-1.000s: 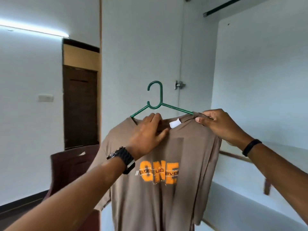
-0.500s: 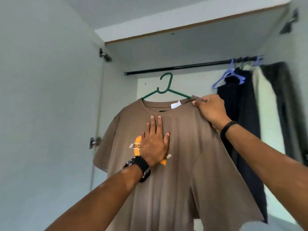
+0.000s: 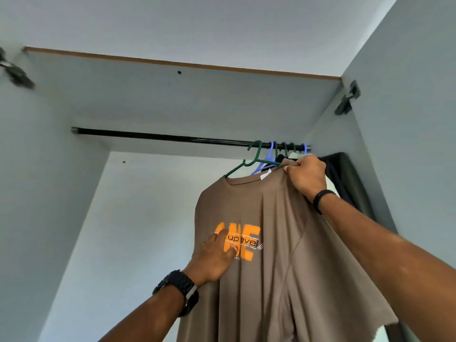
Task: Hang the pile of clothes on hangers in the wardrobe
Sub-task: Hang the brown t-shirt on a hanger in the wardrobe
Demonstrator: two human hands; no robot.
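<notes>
A brown T-shirt [image 3: 276,213] with an orange print hangs on a green hanger [image 3: 251,160]. The hanger's hook is right at the black wardrobe rail [image 3: 160,137], near its right end; I cannot tell if it rests on the rail. My right hand [image 3: 306,176] grips the shirt's right shoulder together with the hanger arm under it. My left hand [image 3: 216,257] lies flat against the shirt's front, over the left part of the print, fingers straight.
Several hangers, blue [image 3: 267,160] and dark, with dark and pale clothes [image 3: 345,178] crowd the rail's right end. The left stretch of the rail is bare. Wardrobe side walls and door hinges [image 3: 348,99] flank the opening.
The shirt on its hanger has risen and moved right, up to the rail beside the hung clothes. My left hand slid lower on the shirt's front.
</notes>
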